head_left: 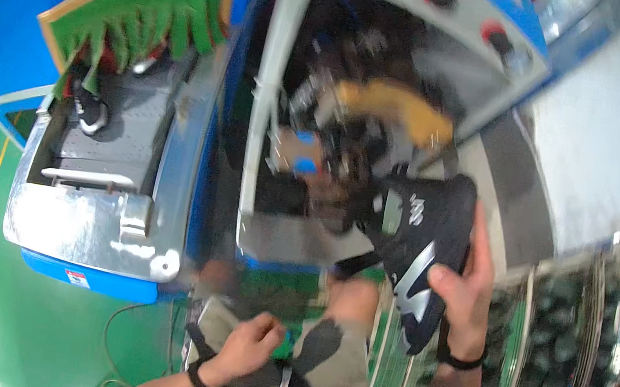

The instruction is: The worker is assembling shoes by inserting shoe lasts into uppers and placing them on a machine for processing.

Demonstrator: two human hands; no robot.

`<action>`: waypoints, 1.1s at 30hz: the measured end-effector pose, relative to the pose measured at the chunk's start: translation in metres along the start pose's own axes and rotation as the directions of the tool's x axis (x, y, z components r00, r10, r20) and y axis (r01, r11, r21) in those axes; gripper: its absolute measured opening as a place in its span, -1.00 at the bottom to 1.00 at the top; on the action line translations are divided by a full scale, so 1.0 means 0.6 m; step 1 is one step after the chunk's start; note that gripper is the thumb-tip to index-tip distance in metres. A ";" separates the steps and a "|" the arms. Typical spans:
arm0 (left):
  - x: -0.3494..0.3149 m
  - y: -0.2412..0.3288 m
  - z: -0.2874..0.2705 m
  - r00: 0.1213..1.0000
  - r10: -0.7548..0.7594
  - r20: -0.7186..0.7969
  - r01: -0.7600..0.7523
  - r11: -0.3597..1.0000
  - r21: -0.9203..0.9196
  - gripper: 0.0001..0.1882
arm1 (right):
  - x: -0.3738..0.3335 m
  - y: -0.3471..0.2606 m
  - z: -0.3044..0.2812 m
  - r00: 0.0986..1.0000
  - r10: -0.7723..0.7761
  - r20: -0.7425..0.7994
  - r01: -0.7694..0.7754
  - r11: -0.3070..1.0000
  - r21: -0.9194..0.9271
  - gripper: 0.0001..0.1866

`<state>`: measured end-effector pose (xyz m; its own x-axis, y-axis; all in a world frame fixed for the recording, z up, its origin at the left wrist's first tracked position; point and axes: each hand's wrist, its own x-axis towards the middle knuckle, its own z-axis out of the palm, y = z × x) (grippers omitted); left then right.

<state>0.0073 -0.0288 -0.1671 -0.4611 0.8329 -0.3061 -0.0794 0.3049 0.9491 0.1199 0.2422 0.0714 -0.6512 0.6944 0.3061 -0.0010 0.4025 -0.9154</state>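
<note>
A black shoe (418,250) with a silver side stripe is held up on the right, in front of the machine's open bay. My right hand (468,292) grips it from its right side, the thumb lying across the side of the shoe and the fingers behind it, mostly out of sight. Low in the middle, over my lap, my left hand (247,348) is curled closed, and nothing shows in it. It is well apart from the shoe.
The machine (293,242) ahead has a dark open bay with blurred parts inside and red-ringed knobs above. At left, a conveyor (126,132) carries another black shoe (88,109) beside a green strip curtain (144,7). Racks (547,351) with dark items stand at lower right.
</note>
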 end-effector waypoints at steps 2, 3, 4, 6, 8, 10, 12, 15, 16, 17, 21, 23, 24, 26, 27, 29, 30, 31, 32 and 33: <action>-0.010 0.098 0.006 0.990 0.057 0.128 -0.073 0.989 0.127 -0.72 | -0.049 -0.015 -0.033 0.997 0.048 -0.065 -0.033 0.977 0.212 0.07; -0.008 0.100 0.012 0.983 0.015 0.184 -0.036 0.993 0.112 -0.77 | -0.067 -0.005 -0.058 0.995 0.009 -0.096 0.001 0.995 0.104 0.08; -0.016 0.105 0.028 0.966 -0.012 0.258 -0.010 0.996 0.086 -0.81 | -0.094 -0.017 -0.092 0.992 -0.034 -0.125 0.030 0.999 -0.036 0.08; -0.032 0.083 0.039 0.952 -0.078 0.297 0.040 0.991 0.129 -0.79 | -0.137 -0.025 -0.134 0.987 0.068 -0.148 -0.083 0.992 -0.098 0.15; -0.049 0.037 0.041 0.959 -0.079 0.272 0.070 0.997 0.043 -0.78 | -0.187 -0.024 -0.187 0.986 0.072 -0.149 -0.096 0.983 -0.159 0.15; -0.063 0.027 0.051 0.952 -0.142 0.271 0.120 0.988 0.096 -0.77 | -0.244 -0.034 -0.238 0.977 0.096 -0.188 -0.134 0.971 -0.199 0.16; -0.066 0.016 0.061 0.942 -0.197 0.273 0.168 0.978 0.126 -0.76 | -0.288 -0.048 -0.274 0.969 0.114 -0.219 -0.166 0.958 -0.236 0.16; -0.063 0.038 0.076 0.960 -0.121 0.253 0.073 0.979 0.192 -0.71 | -0.318 -0.079 -0.305 0.955 0.044 -0.295 -0.136 0.945 -0.298 0.19; -0.061 0.044 0.078 0.962 -0.063 0.267 -0.010 0.964 0.266 -0.71 | -0.315 -0.103 -0.308 0.958 0.052 -0.281 -0.138 0.946 -0.293 0.17; -0.058 0.047 0.080 0.954 -0.061 0.294 -0.010 0.972 0.235 -0.70 | -0.311 -0.116 -0.319 0.963 -0.004 -0.268 -0.092 0.935 -0.344 0.15; -0.042 0.069 0.116 0.925 -0.086 0.370 -0.029 0.955 0.297 -0.69 | -0.307 -0.208 -0.391 0.966 -0.176 -0.192 -0.069 0.540 -0.839 0.01; -0.046 0.078 0.144 0.909 -0.061 0.413 -0.086 0.941 0.327 -0.69 | -0.358 -0.227 -0.455 0.979 -0.130 -0.160 -0.119 0.279 -0.953 0.05; -0.050 0.078 0.154 0.907 -0.071 0.415 -0.080 0.938 0.337 -0.69 | -0.415 -0.236 -0.456 0.974 -0.120 -0.193 -0.146 0.319 -0.936 0.05; -0.054 0.071 0.193 0.824 -0.030 0.566 -0.072 0.985 0.156 -0.69 | -0.487 -0.247 -0.488 0.960 -0.093 -0.266 -0.214 0.370 -0.904 0.05; -0.053 0.065 0.199 0.836 -0.042 0.547 -0.066 0.982 0.177 -0.69 | -0.576 -0.236 -0.590 0.954 -0.088 -0.288 -0.225 0.428 -0.875 0.05; -0.052 0.048 0.253 0.657 0.251 0.711 -0.543 0.812 0.215 -0.69 | -0.629 -0.246 -0.612 0.930 -0.045 -0.364 -0.303 0.463 -0.833 0.05; -0.055 0.031 0.284 0.643 0.248 0.724 -0.542 0.816 0.201 -0.69 | -0.710 -0.269 -0.706 0.917 -0.029 -0.397 -0.337 0.477 -0.812 0.05; -0.047 0.007 0.299 0.520 0.350 0.779 -0.706 0.689 0.162 -0.66 | -0.579 -0.192 -0.536 0.910 -0.020 -0.414 -0.338 0.543 -0.769 0.05; -0.046 -0.004 0.326 0.329 0.448 0.832 -0.839 0.542 0.040 -0.63 | -0.580 -0.197 -0.523 0.896 -0.009 -0.444 -0.366 0.552 -0.749 0.05; -0.048 -0.006 0.341 0.317 0.444 0.838 -0.839 0.543 0.030 -0.63 | -0.599 -0.199 -0.522 0.879 0.004 -0.476 -0.393 0.572 -0.720 0.05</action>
<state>0.2014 0.0408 -0.1769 0.5590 0.7866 0.2622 0.3698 -0.5195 0.7703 0.5914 0.1314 0.1528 -0.2110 0.8965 0.3896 0.8021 0.3866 -0.4552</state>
